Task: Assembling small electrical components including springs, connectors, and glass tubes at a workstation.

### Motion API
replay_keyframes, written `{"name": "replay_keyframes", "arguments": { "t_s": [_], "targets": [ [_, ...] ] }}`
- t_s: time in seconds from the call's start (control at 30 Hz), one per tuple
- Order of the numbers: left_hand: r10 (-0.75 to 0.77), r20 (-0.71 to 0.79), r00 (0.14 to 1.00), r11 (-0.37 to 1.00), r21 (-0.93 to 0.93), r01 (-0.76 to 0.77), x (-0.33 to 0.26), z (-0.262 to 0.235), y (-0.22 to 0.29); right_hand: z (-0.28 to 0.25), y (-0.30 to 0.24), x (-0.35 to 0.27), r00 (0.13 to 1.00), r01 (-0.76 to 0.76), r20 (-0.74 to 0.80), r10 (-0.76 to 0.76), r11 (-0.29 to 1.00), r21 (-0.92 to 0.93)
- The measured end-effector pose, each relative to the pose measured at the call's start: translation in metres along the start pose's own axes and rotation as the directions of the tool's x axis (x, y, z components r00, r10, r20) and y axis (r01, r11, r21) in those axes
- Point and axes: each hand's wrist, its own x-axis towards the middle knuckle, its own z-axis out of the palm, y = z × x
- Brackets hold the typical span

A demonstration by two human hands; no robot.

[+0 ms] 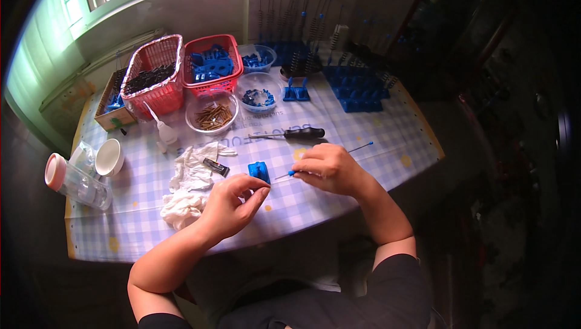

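Between the thumb and fingers of my right hand (330, 168) is a thin rod with a small blue piece (292, 173) on it. The rod's bare tip points left toward a blue plastic block (259, 171), and its other end (370, 144) sticks out past my knuckles. My left hand (236, 199) is at the near edge of that block, thumb and forefinger closed together. Whatever may be between those fingertips is too small to tell. White crumpled cloths (192, 168) and a small black tube (216, 167) lie just left of the block.
A black-handled screwdriver (302, 133) lies beyond my hands. Farther back stand red baskets (209, 87), a bowl of brown pins (212, 114), bowls of blue parts (259, 96) and blue racks (357, 90). A white cup (109, 157) and clear jar (78, 184) are at left.
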Motion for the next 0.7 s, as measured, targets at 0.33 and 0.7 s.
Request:
{"name": "replay_keyframes", "arguments": {
  "t_s": [0.33, 0.7],
  "targets": [
    [0.084, -0.034, 0.996, 0.994, 0.076, -0.082, 0.001, -0.003, 0.002, 0.009, 0.029, -0.023, 0.973, -0.228, 0.024, 0.228, 0.974, -0.001],
    [0.058, -0.024, 0.998, 0.997, 0.06, -0.056, 0.0, -0.003, 0.002, 0.01, 0.029, -0.025, 0.933, -0.359, 0.053, 0.355, 0.924, 0.132]
  ]
}}
